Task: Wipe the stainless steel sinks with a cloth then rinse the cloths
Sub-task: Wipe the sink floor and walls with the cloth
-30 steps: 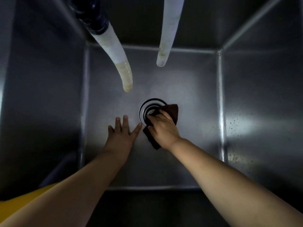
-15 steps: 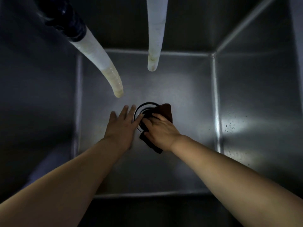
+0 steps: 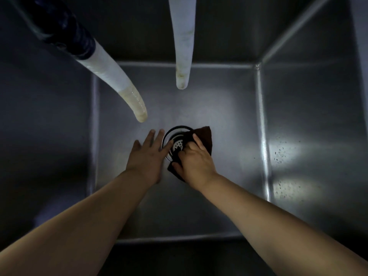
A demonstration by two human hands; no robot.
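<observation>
We look straight down into a deep stainless steel sink (image 3: 229, 108), dim but for a bright patch on its floor; our right hand (image 3: 194, 159) lies on a dark brown cloth (image 3: 205, 136) at the right side of the round drain (image 3: 177, 145), its fingers (image 3: 196, 139) curled over the folded fabric and pressing it against the drain's rim and the perforated strainer; part of the cloth sticks out past the fingertips toward the back of the basin, and a corner shows beneath the heel of the hand; whether the thumb pinches the cloth or only rests on it we cannot tell. Our left hand (image 3: 148, 156) lies flat on the sink floor just left of the drain, its fingers (image 3: 150, 137) straight and slightly spread, holding nothing; the forefinger reaches across the drain's rim, close to the right hand's knuckles. Both bare forearms come in from the bottom edge of the view.

Two pale hoses hang above the basin; the left hose (image 3: 117, 84) curves down from a dark fitting (image 3: 65, 30) at the upper left, its yellowed tip ending above the floor behind our left hand; the other hose (image 3: 182, 46) drops nearly straight at centre, its tip stained too. Small dark specks dot the right wall (image 3: 298, 156) where the light catches it.
</observation>
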